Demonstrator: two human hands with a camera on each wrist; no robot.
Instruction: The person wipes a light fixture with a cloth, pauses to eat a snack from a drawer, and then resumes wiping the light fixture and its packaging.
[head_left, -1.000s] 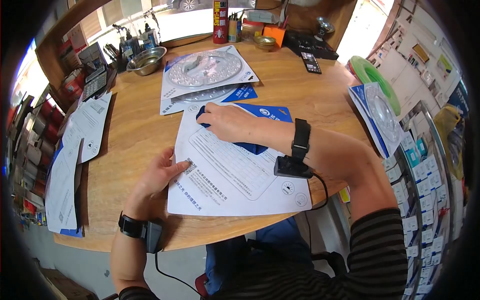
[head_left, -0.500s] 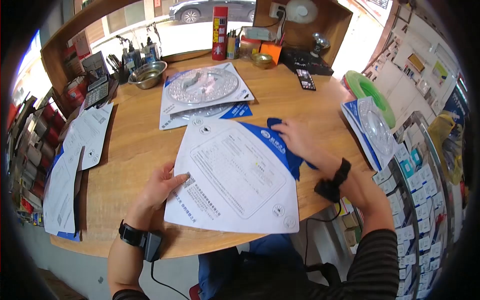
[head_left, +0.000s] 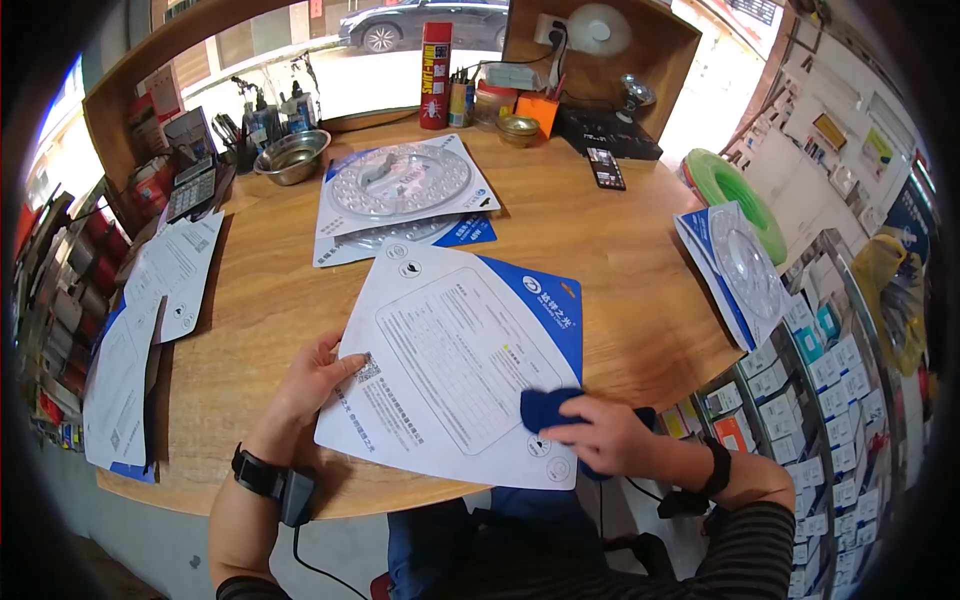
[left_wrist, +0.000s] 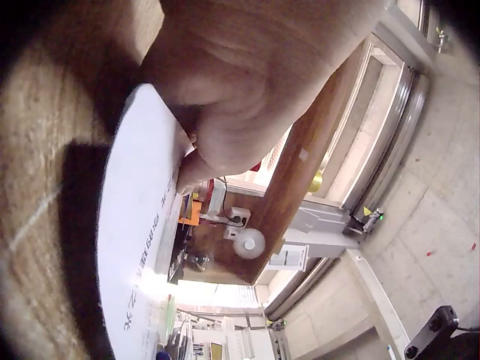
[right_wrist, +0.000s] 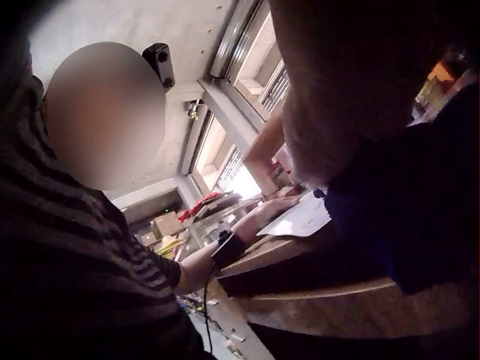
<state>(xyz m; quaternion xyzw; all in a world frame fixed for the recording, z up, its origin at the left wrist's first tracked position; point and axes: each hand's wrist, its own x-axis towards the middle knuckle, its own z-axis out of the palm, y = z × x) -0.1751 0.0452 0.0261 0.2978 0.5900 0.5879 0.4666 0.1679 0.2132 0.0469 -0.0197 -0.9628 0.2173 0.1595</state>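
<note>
A white and blue printed packaging card [head_left: 430,340] lies back side up at the table's near edge. My left hand [head_left: 312,378] pinches its left edge, thumb on top beside the QR code; the left wrist view shows the card [left_wrist: 135,217] tilted, with a shadow on the wood below. My right hand [head_left: 615,440] holds a dark blue cloth [head_left: 545,410] over the card's lower right corner, covering part of a round printed symbol. In the right wrist view the cloth [right_wrist: 405,202] is dark and hides much of the scene.
Two cards with clear round blisters [head_left: 400,185] are stacked behind. More cards lie at the left [head_left: 150,320], and another blister card [head_left: 735,265] sits at the right edge beside a green coil [head_left: 745,195]. A metal bowl [head_left: 292,158], phone [head_left: 605,168] and red spray can [head_left: 435,78] stand farther back.
My right hand has swept the cloth from the card's far left corner along the blue far side, then down to the near right corner. The left hand keeps its grip on the left edge.
</note>
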